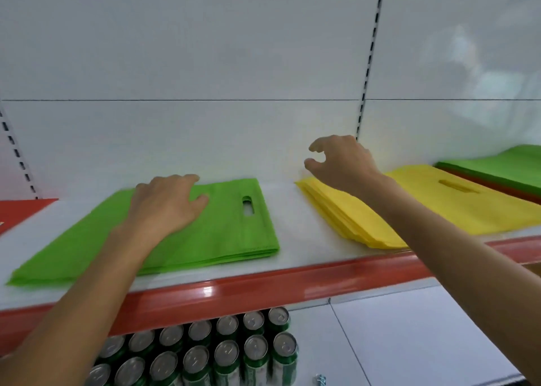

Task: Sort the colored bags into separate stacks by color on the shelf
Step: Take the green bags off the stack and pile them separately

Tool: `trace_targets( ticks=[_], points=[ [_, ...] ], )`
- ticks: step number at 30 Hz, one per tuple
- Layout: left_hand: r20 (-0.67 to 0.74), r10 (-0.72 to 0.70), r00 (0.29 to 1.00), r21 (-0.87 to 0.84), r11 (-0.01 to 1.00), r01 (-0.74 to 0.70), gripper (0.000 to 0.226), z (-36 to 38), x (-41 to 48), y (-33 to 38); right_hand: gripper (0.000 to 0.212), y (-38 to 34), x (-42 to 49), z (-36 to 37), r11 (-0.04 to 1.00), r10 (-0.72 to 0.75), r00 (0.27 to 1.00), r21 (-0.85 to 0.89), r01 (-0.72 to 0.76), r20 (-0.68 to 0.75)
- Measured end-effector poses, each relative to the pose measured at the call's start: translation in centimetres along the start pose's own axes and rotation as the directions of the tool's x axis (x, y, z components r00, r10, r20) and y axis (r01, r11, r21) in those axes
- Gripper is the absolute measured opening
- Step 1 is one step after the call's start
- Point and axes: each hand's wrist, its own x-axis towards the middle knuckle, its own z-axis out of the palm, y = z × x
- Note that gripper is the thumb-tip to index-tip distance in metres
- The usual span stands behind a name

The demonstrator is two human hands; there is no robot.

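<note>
A stack of green bags (228,233) lies flat on the white shelf (295,224), left of centre. My left hand (167,204) rests palm down on top of it, fingers spread. To its right lies a stack of yellow bags (456,210) with a handle slot. My right hand (342,160) hovers above the yellow stack's back left corner, fingers loosely curled and holding nothing. At the far right a mixed pile (503,169) shows a green bag on top and a red edge under it. A red bag (20,210) peeks in at the far left.
The shelf has a glossy red front lip (263,292) and a white back panel with slotted uprights (369,63). Below the shelf stand several green drink cans (228,353) in rows. A white lower shelf (424,336) extends to the right.
</note>
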Motion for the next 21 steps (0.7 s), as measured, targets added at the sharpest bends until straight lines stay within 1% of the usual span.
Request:
trace_targets(
  ticks=[2,6,11,14,16,18,20,21],
  points=[
    [-0.003,0.065,0.998,-0.046,0.997,-0.065,0.051,0.1,0.2,3.6,0.040,4.0,-0.2,-1.3,0.999,0.049,0.999,-0.013,-0.049,-0.008],
    [-0.016,0.152,0.988,-0.132,0.979,-0.153,0.052,0.0,0.7,11.6,0.041,13.2,-1.1,-3.8,0.990,0.132,0.991,-0.040,-0.132,-0.020],
    [-0.037,0.223,0.974,-0.286,0.932,-0.224,0.052,0.8,0.1,23.4,0.044,25.2,-2.7,-6.8,0.980,0.197,0.980,-0.036,-0.197,-0.017],
    [-0.062,0.248,0.967,-0.308,0.917,-0.255,0.051,1.4,-0.3,30.4,0.046,31.5,-3.6,-8.5,0.976,0.205,0.979,-0.072,-0.205,-0.018],
    [-0.047,0.257,0.965,-0.321,0.911,-0.259,0.050,1.8,-0.5,34.2,0.047,34.6,-3.8,-9.3,0.973,0.215,0.977,-0.083,-0.215,-0.003],
    [-0.035,0.266,0.963,-0.273,0.925,-0.265,0.048,2.1,-0.6,37.2,0.047,37.2,-4.1,-9.9,0.971,0.232,0.972,-0.067,-0.230,0.030],
    [-0.073,0.270,0.960,-0.228,0.933,-0.280,0.046,2.1,-0.3,39.6,0.047,39.5,-3.9,-10.5,0.970,0.238,0.970,-0.063,-0.236,0.038],
    [-0.093,0.270,0.958,-0.233,0.930,-0.285,0.046,2.0,0.0,40.8,0.047,40.5,-3.6,-10.8,0.970,0.234,0.972,-0.068,-0.232,0.023]
  ],
)
